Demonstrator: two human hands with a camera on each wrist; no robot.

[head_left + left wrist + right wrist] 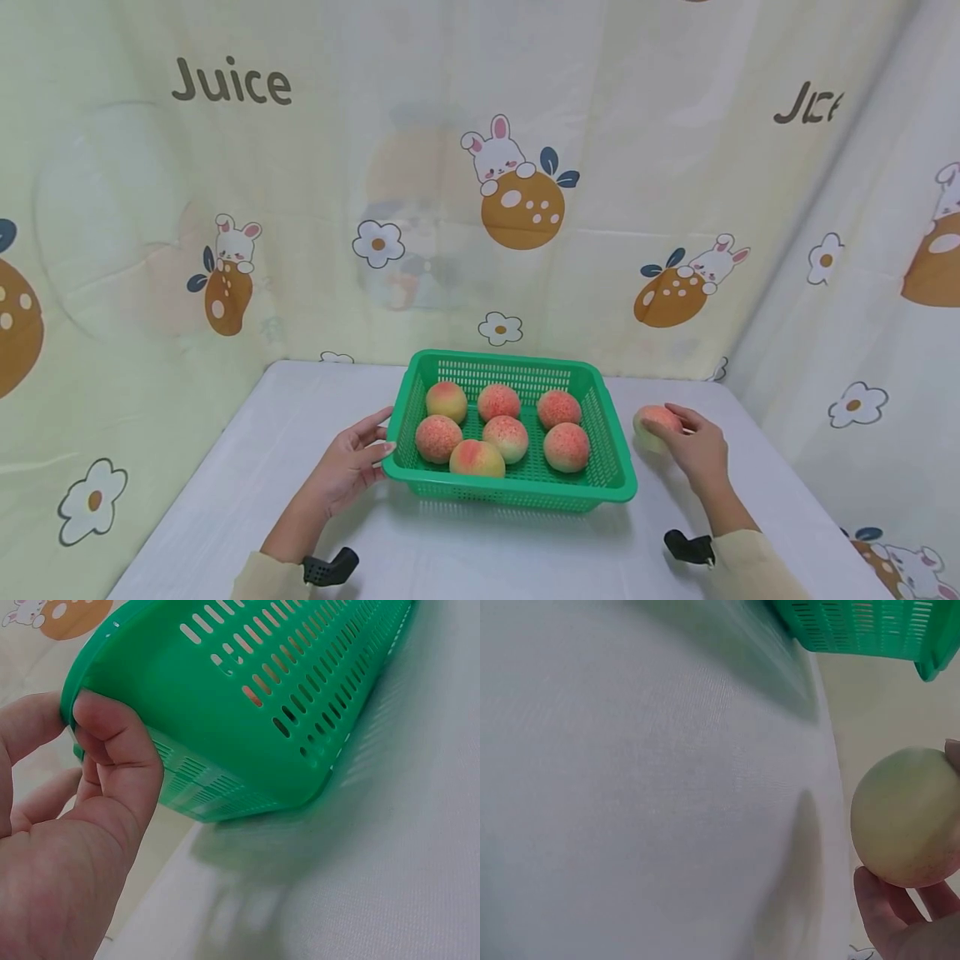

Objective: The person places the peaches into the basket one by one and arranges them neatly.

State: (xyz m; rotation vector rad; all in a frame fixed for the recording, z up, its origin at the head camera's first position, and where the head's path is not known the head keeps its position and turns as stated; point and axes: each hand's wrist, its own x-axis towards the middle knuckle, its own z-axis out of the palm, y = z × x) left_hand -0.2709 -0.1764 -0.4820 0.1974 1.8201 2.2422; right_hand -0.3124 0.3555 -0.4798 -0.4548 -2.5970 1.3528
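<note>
A green plastic basket (pixel 517 498) with slotted walls stands on the table, with several peaches (pixel 505 439) inside, coloured red and yellow. At its left end, my left hand (pixel 351 461) pinches the rim between thumb and fingers, as the left wrist view also shows at the basket's corner (pixel 225 727). To the right of the basket, my right hand (pixel 697 446) holds another peach (pixel 904 817), pale yellow-green below and pinkish above. That peach is apart from the basket, and its shadow falls on the tabletop in the right wrist view.
A white cloth covers the table (pixel 450 558). Behind it hangs a cream curtain (pixel 322 167) printed with rabbits, fruit and flowers, which also closes off both sides. A black wrist mount (pixel 332 568) is on the left wrist, and a similar one (pixel 690 547) on the right.
</note>
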